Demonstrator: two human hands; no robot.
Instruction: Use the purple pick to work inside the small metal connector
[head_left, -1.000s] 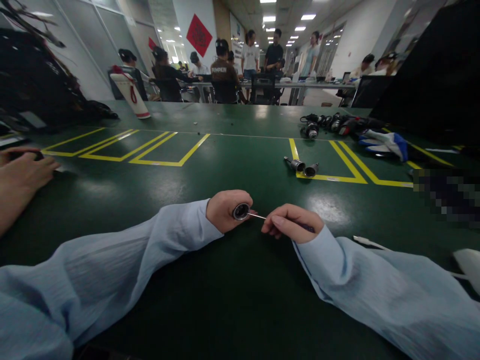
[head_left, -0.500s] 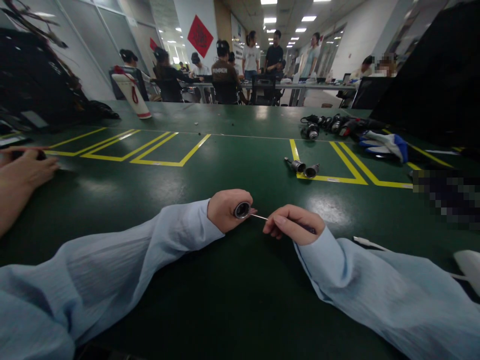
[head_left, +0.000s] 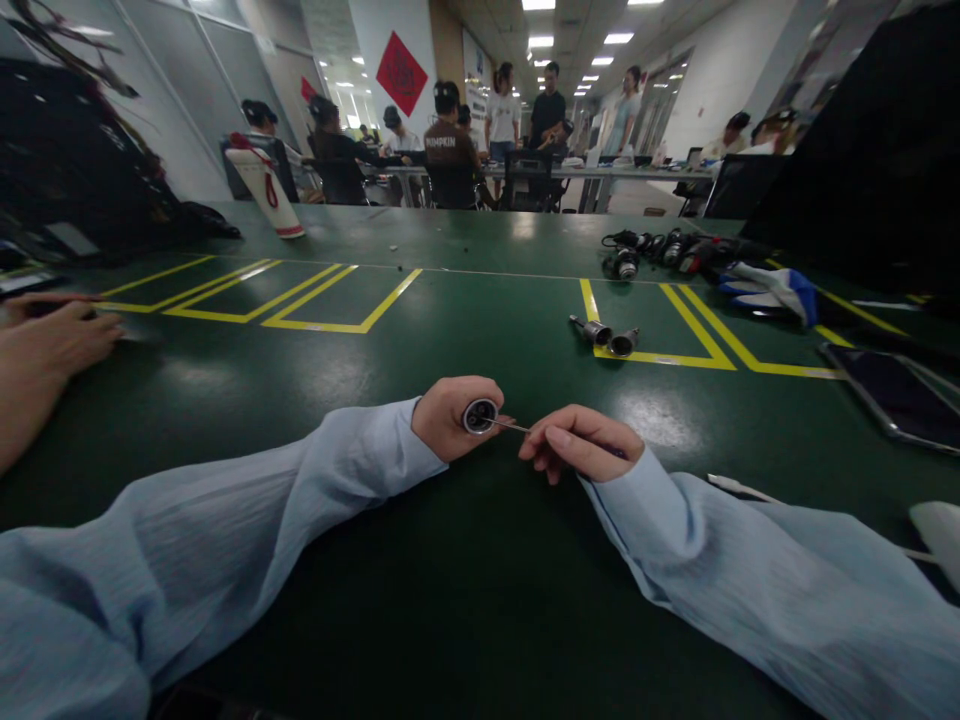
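My left hand (head_left: 441, 418) is closed around a round metal connector (head_left: 466, 428), its open end turned towards me and to the right. Dark details show inside the ring, too small to make out. In my right hand (head_left: 589, 442) is a thin screwdriver (head_left: 514, 427), pinched between thumb and fingers. Its slim metal shaft points left, and the tip reaches into the connector's mouth. Most of the handle is hidden by my palm. Farther off on the table lie two more metal connector parts, one with a stem (head_left: 596, 332) and one cup-shaped (head_left: 622, 344).
The green table (head_left: 450, 580) carries yellow tape outlines (head_left: 315, 326). Another person's hand (head_left: 67, 335) rests at left. To the right are a phone (head_left: 900, 395), a white cable (head_left: 739, 487), gloves (head_left: 772, 290) and a pile of dark connectors (head_left: 660, 246). A white cylinder (head_left: 266, 190) stands at back left.
The connector has turned slightly, so more of its inside shows. My right hand has shifted a little left, and the screwdriver tip is now inside the opening rather than at its rim.
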